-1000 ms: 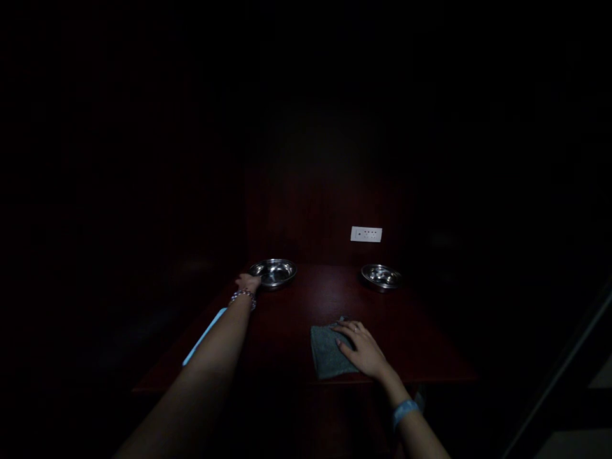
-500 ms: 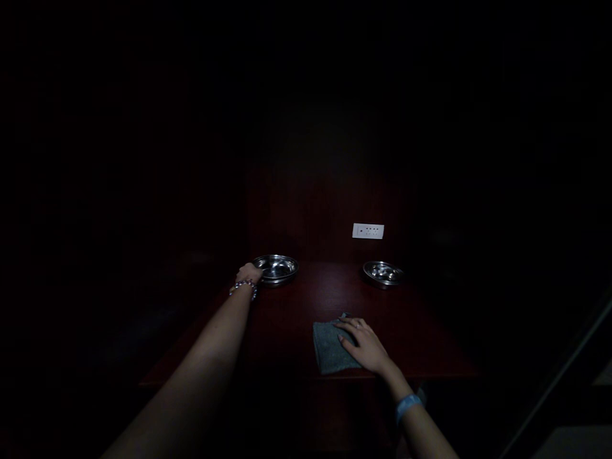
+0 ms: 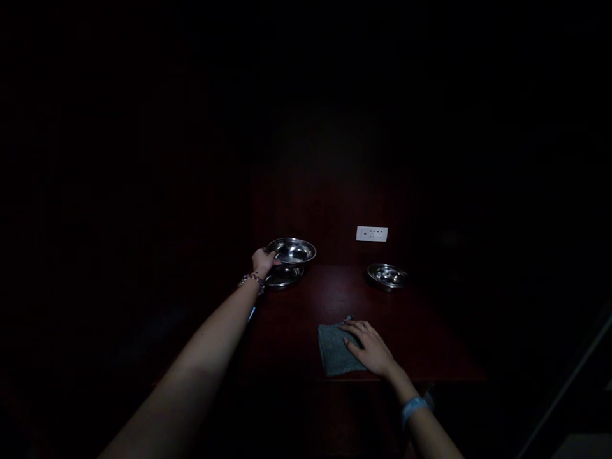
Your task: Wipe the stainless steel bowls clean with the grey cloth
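My left hand (image 3: 264, 261) grips the near-left rim of a shiny metal bowl (image 3: 294, 250), held up above the table at the back left. Beneath it, a second metal bowl (image 3: 283, 278) rests on the dark red table (image 3: 325, 293), partly covered by my hand and the raised bowl. Toward the table's front edge, my right hand (image 3: 370, 347) lies flat with fingers spread on a folded grey-green cloth (image 3: 337, 354). Another metal bowl (image 3: 386, 275) sits at the back right, away from both hands.
A white socket plate (image 3: 371, 234) is fixed to the dark red back panel (image 3: 325, 217) behind the table. A small bluish glint (image 3: 251, 313) shows beside my left forearm. Most of the surroundings are too dark to make out.
My left hand has lifted the upper bowl off the one below and moved it up and slightly right. My right hand still lies on the cloth.
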Tool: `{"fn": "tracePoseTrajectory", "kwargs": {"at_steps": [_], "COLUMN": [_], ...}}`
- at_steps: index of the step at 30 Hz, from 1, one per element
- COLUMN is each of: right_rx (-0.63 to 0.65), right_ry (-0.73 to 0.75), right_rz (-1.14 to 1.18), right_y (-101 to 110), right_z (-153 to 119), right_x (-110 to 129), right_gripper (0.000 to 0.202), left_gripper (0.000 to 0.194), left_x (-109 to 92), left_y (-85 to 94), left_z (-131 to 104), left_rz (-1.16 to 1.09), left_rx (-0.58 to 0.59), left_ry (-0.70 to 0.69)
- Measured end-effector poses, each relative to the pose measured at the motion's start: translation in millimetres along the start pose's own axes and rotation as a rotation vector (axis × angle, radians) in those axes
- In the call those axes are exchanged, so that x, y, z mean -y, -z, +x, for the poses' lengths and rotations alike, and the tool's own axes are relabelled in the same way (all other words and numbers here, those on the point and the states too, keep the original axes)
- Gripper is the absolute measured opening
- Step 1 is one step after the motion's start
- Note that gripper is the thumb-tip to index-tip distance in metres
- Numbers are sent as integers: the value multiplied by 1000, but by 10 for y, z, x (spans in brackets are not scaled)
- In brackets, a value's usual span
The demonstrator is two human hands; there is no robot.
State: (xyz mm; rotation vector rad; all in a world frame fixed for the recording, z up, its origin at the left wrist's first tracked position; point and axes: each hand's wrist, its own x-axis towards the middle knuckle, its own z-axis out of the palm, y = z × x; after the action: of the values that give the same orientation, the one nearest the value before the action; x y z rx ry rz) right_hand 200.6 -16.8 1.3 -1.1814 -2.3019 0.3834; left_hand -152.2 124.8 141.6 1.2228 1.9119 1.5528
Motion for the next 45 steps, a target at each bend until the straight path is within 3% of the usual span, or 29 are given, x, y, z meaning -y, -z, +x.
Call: {"fn": "tracePoseTrajectory", "kwargs": {"at_steps": [4,6,8,11,15,20,26,29,34,38,42,45], "right_rx": [-11,-24,-35,-37,10,38,-108,-122,73,93,116,-4], "right_ry": [14,12,5,9,31,-26,-146,-67,113,73,55,-32], "right_rz": [-12,-24,-38,-48,-39,-115,-255,-208,-131,-149,-64,105], "right_y": [1,-9,-16,4,126,345,485,531,469,348,329,368], "right_z": [-3,-4,-16,-82,-284,-577,-726,-772,-911,-993,-1083,-1136], "right_x": [13,19,21,16,-36,-199,-251,-150,-15,-32,-56,-70], "right_gripper": [43,43,42,41,40,42,46,48,69,65,58,50], "left_gripper": [38,36,35,43,45,42,40,36,43,36,29,30], "left_x": [-59,-6,100,309,554,720,789,800,819,826,802,772], "left_y": [-292,-438,-547,-626,-593,-458,-341,-301,-331,-457,-534,-525], "left_z": [-372,-617,-868,-1184,-1431,-1557,-1586,-1580,-1595,-1646,-1759,-1878], "left_rz": [-185,-370,-412,-448,-411,-408,-356,-254,-164,-230,-389,-453], "left_rx": [47,147,216,305,348,407,479,511,550,523,391,377], "left_ry": [-26,-37,-32,-41,-23,8,124,139,53,-8,-90,-114]}}
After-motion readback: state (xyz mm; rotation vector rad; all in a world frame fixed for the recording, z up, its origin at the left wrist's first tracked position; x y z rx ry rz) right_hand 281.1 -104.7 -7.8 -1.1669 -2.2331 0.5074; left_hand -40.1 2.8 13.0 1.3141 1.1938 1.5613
